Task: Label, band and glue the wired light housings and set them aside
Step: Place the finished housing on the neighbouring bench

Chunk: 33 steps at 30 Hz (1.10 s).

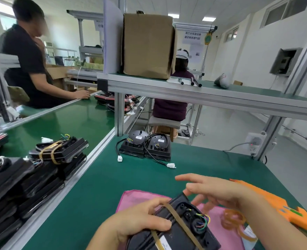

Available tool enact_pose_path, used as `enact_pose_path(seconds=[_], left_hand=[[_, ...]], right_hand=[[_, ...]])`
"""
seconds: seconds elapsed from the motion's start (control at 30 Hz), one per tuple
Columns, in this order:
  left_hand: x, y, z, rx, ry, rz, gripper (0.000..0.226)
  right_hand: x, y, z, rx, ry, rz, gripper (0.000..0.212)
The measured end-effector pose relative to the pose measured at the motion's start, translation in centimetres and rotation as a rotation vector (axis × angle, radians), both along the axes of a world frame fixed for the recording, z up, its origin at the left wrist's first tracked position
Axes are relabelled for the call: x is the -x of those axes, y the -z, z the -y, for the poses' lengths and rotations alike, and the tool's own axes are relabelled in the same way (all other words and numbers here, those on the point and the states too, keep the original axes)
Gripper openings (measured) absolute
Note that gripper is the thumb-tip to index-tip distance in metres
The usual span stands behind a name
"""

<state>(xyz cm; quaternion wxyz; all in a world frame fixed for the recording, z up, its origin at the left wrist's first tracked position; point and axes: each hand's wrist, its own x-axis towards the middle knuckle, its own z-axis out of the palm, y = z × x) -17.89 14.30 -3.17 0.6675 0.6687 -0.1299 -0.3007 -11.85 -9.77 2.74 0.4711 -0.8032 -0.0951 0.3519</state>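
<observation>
Housing [181,230] at 6 o'clock, a band [178,219] stretched across it, sits over a pink cloth [134,197]. My left hand [140,221] grips its left edge. My right hand [217,193] hovers just above, fingers spread wide, holding nothing. At 12 o'clock sit two housings [145,147], and at 4 o'clock a glue gun [275,204].

The sign [192,37] at one o'clock reads roughly "尾灯半成品线束 固定粘贴透气贴". The label on the housing [176,230] at six o'clock is too small to read.

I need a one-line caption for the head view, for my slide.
The left hand holds a banded black light housing over a pink cloth; the right hand hovers open near it.
</observation>
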Motion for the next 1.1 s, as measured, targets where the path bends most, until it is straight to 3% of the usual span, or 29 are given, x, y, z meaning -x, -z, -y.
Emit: enact_pose_path(seconds=[0.1,0.3,0.4,0.47,0.53,0.63,0.7,0.83,0.93,1.1], left_hand=[[-1.2,0.5,-0.3,-0.069,-0.007,-0.028,0.043],[-2.5,0.7,-2.4,-0.084,-0.042,-0.06,0.031],[-2.0,1.3,-4.2,0.291,-0.186,-0.215,0.064],[-1.1,2.0,-4.0,0.612,-0.383,-0.334,0.061],[-0.8,3.9,-3.0,0.72,-0.589,-0.313,0.049],[0.3,4.6,-1.2,0.685,-0.637,-0.311,0.08],[0.9,4.6,-0.7,0.741,-0.678,-0.275,0.087],[0.8,3.8,-0.7,0.654,-0.896,-0.047,0.075],[-0.3,2.2,-2.3,0.837,-1.129,-0.016,0.055],[-2.3,-1.3,-6.8,0.954,-1.343,0.079,0.048]], right_hand=[[-1.2,1.1,-1.5,-0.02,-0.172,-0.141,0.052],[-2.7,3.6,-2.8,-0.272,-0.12,-0.186,0.062],[-3.4,4.1,-3.0,-0.437,-0.072,-0.195,0.06],[-4.0,4.4,-3.3,-0.549,0.041,-0.221,0.06],[-4.6,4.9,-4.2,-0.627,0.233,-0.274,0.061],[-4.8,5.1,-7.7,-0.683,0.414,-0.263,0.06],[-4.7,4.7,-10.7,-0.681,0.474,-0.201,0.053],[-4.0,3.9,-16.4,-0.722,0.527,-0.214,0.036],[-3.7,3.0,-20.7,-0.734,0.498,-0.253,0.038],[-4.6,0.7,-27.3,-0.747,0.47,-0.224,0.034]])
